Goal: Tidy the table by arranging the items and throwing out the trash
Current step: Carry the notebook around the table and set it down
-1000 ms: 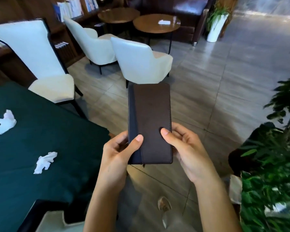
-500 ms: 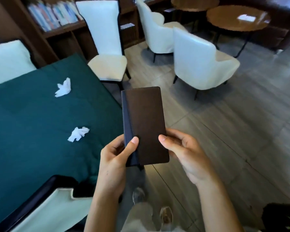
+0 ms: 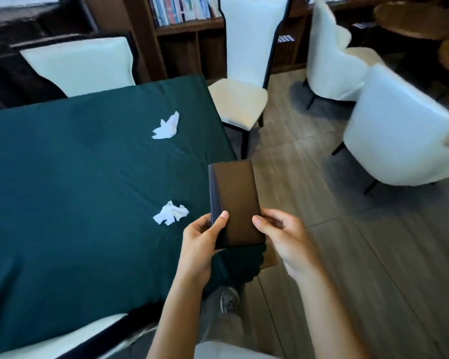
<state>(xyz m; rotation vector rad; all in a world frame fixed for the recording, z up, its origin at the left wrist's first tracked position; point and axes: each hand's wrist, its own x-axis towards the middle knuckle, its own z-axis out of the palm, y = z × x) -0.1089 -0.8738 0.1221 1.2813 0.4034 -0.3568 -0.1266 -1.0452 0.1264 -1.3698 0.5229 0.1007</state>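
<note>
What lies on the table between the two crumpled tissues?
Nothing: in the head view, only bare green tablecloth lies between the far tissue and the near tissue.

The lower end of the brown notebook (image 3: 235,203) is covered by the left hand (image 3: 201,244) and the right hand (image 3: 285,237); its underside cannot be seen; the green-clothed table (image 3: 75,190) is cut off at the left edge; the near chair (image 3: 62,340) is cropped by the bottom edge; the book spines (image 3: 182,7) are too blurred to be read; only one shoe (image 3: 228,299) is partly shown.
</note>
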